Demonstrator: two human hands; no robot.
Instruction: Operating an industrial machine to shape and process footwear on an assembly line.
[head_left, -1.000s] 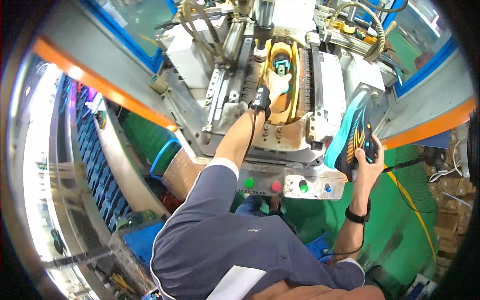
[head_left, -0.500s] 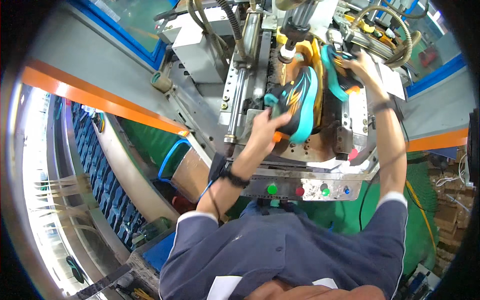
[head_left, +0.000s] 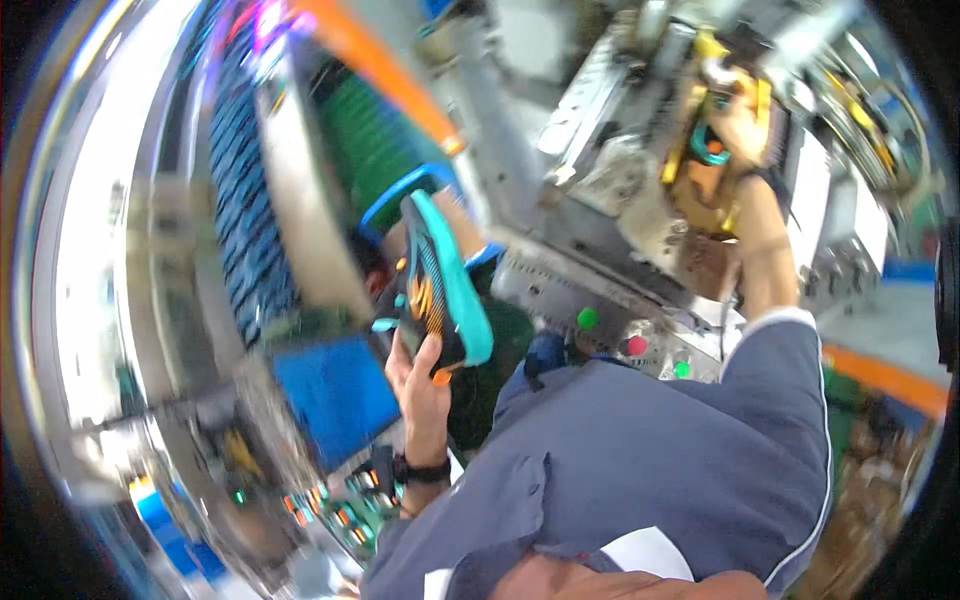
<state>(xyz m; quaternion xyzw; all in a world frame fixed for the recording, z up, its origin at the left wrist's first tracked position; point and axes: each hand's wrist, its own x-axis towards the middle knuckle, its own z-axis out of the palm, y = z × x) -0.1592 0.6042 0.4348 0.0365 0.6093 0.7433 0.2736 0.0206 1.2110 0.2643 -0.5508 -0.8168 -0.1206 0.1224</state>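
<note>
My left hand [head_left: 426,385] grips a black sneaker [head_left: 428,285] with a turquoise sole and orange streaks by its heel end. It holds this sneaker up in the air, left of the machine's front panel, with the toe pointing away from me. My right hand [head_left: 740,128] reaches into the machine, its fingers closed over a second sneaker [head_left: 708,150] of the same colours. That sneaker sits within the yellow-edged holder [head_left: 700,205]; the hand and motion blur hide most of it.
The machine's front panel [head_left: 560,300] carries green and red buttons. To the left stand a blue flat surface [head_left: 335,390] and a conveyor with a dark blue ridged belt [head_left: 245,200]. An orange rail [head_left: 385,70] runs at the upper left. Several small orange-and-green items lie at lower left.
My view has turned left. My left hand has carried its sneaker away from the machine to the left. My right hand has brought the other sneaker into the yellow-edged holder.
</note>
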